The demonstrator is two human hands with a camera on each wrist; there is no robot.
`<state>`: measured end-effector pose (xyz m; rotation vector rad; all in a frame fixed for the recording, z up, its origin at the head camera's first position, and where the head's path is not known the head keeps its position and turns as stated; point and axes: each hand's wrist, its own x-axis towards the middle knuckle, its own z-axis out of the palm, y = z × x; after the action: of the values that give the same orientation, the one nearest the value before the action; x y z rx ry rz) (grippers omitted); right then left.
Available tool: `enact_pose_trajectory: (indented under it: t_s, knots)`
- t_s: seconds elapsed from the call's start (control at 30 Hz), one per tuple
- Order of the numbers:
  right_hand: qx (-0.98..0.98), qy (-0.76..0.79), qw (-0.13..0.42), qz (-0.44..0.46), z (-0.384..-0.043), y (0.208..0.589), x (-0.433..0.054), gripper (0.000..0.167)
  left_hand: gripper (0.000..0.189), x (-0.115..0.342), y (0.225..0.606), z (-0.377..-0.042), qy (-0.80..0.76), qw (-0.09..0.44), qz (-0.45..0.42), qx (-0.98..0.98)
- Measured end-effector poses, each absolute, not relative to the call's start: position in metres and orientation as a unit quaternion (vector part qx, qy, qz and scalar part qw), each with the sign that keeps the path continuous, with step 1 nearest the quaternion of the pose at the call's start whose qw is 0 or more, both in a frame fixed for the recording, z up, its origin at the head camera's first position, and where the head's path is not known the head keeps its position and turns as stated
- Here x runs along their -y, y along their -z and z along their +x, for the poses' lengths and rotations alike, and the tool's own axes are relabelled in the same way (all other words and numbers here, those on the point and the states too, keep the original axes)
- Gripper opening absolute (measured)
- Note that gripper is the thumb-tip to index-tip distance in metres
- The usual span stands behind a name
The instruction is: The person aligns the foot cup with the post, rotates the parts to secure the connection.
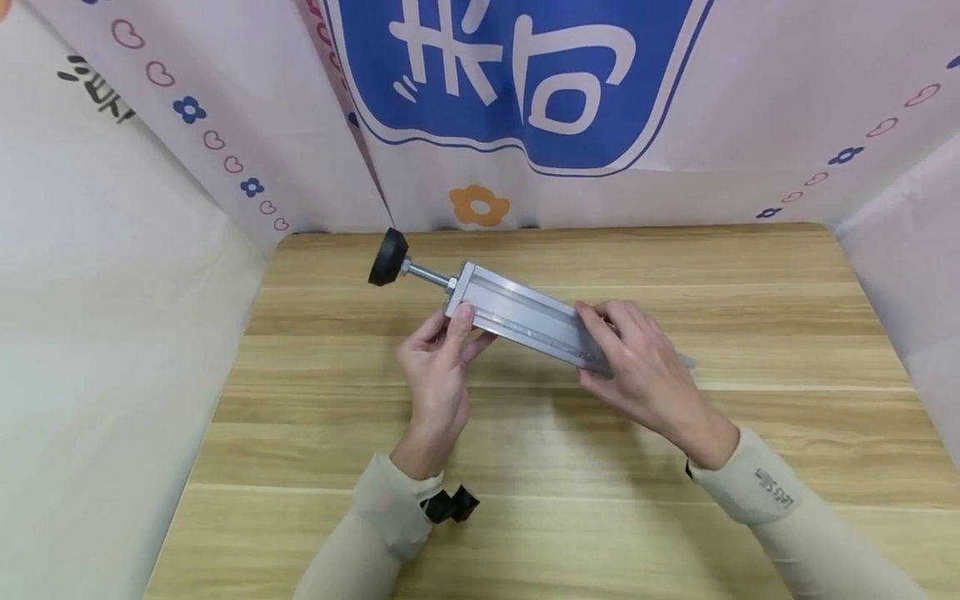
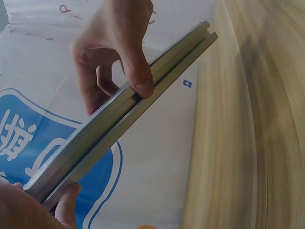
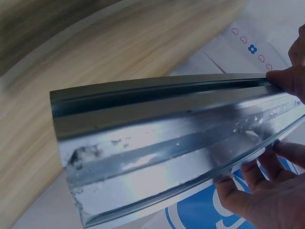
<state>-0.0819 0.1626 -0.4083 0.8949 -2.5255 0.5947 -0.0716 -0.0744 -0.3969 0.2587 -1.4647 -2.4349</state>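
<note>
A silver aluminium profile (image 1: pixel 525 312) with lengthwise grooves slants across the head view, raised over the table. From its left end plate a threaded rod (image 1: pixel 429 274) runs to a round black foot (image 1: pixel 388 257). My left hand (image 1: pixel 437 371) holds that end, its thumb on the upper face and its fingers underneath. Farther right, my right hand (image 1: pixel 643 367) grips across the profile, thumb on the near edge and fingers over the far one. The left wrist view shows the grooved side of the profile (image 2: pixel 112 117). Scuffs mark the broad face of the profile (image 3: pixel 157 148) in the right wrist view.
The wood-grain table (image 1: pixel 540 517) spreads under both hands. Behind it hangs a white printed cloth (image 1: pixel 712 196) with a blue sign, and pale sheets (image 1: pixel 97 333) stand at the sides. A black wrist mount (image 1: pixel 450 504) sits at the left cuff.
</note>
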Motion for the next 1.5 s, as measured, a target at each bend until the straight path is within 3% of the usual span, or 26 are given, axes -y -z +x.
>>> enact_pose_trajectory:
  t_s: [1.5]
  knots:
    - [0.924, -0.196, 0.000, 0.328, -0.111, 0.386, -0.160, 0.079, 0.038, 0.076, 0.417, -0.063, 0.872, 0.086, 0.235, 0.422]
